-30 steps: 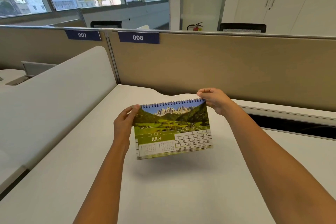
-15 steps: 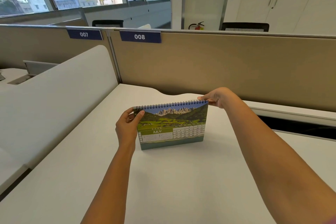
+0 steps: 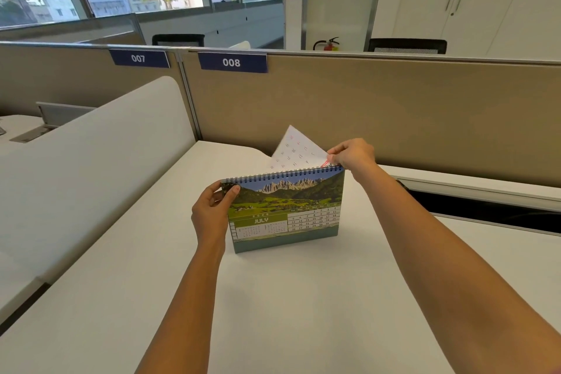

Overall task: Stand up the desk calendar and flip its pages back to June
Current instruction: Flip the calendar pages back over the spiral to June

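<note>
A spiral-bound desk calendar [image 3: 288,211] stands upright on the white desk [image 3: 273,297], its front page showing a mountain meadow and JULY. My left hand [image 3: 212,206] grips its upper left corner at the spiral. My right hand [image 3: 349,156] pinches a white page [image 3: 293,149] with printed dates at the top right corner; that page rises tilted from behind the spiral.
A beige partition [image 3: 364,115] labelled 007 and 008 runs behind the desk. A white curved divider [image 3: 91,161] borders the left side. A dark cable slot [image 3: 485,209] lies in the desk at right.
The calendar went from held in the air to standing on the desk. My right hand has since lifted a page up from the back of the spiral.
</note>
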A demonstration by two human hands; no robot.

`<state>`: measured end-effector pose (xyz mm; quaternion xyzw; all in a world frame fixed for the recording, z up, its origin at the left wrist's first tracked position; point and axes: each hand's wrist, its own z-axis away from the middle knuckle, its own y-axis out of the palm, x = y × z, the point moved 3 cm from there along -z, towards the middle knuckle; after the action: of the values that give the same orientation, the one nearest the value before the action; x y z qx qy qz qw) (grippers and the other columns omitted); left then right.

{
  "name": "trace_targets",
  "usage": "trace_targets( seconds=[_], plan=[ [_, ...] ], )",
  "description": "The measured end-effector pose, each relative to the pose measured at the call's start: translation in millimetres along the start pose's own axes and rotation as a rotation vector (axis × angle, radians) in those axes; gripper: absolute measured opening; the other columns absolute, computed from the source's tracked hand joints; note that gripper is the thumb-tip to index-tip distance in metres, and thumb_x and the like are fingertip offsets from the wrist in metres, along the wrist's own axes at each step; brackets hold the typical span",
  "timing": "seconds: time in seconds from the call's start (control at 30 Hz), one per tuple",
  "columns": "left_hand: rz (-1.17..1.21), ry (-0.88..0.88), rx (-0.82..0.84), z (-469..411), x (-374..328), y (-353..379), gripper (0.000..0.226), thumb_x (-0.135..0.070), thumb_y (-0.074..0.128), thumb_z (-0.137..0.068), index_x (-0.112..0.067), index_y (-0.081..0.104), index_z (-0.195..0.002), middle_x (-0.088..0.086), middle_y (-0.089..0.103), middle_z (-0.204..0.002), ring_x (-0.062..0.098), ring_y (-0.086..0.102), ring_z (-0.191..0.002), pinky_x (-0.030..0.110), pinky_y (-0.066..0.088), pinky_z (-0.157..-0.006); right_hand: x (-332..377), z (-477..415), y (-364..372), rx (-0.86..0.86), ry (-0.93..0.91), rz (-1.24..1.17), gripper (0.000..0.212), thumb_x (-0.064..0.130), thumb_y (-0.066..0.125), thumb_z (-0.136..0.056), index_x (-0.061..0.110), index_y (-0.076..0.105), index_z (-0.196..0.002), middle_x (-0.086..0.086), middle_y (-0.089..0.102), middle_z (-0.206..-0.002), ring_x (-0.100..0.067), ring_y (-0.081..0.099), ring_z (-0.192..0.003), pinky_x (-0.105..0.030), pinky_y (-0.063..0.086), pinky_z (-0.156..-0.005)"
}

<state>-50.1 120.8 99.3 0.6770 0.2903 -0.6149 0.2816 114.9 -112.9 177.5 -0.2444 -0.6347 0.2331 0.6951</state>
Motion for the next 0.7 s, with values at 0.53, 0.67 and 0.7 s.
trace_targets(
  seconds=[0.53,0.67,0.7],
  plan=[
    [0.008,-0.002,0.013,1,0,0,0.047,-0.031,0.068,-0.079,-0.028,0.053,-0.123,0.000,0.064,-0.101,0.006,0.061,-0.079,0.017,0.045,-0.058,-23,22,-10,0.409,-0.328,-0.606,0.030,0.003,0.038,-0.098,0.012,0.053,-0.122,-0.001,0.063,-0.115,-0.014,0.056,-0.106,-0.023,0.043,-0.086],
    [0.053,0.006,0.035,0,2,-1,0.031,-0.024,0.064,-0.084,-0.019,0.060,-0.114,0.004,0.066,-0.103,0.020,0.062,-0.089,0.021,0.051,-0.065,-37,26,-13,0.431,-0.369,-0.520,0.034,-0.006,0.042,-0.092,0.021,0.064,-0.093,-0.002,0.060,-0.119,-0.013,0.052,-0.110,-0.029,0.039,-0.097],
    [0.089,0.017,0.056,1,3,-3,0.026,-0.019,0.061,-0.086,-0.016,0.060,-0.112,0.005,0.067,-0.099,0.020,0.064,-0.086,0.021,0.053,-0.063,-40,27,-14,0.420,-0.386,-0.468,0.033,-0.007,0.045,-0.091,0.020,0.064,-0.086,-0.005,0.055,-0.125,-0.016,0.050,-0.114,-0.030,0.041,-0.095]
  ],
)
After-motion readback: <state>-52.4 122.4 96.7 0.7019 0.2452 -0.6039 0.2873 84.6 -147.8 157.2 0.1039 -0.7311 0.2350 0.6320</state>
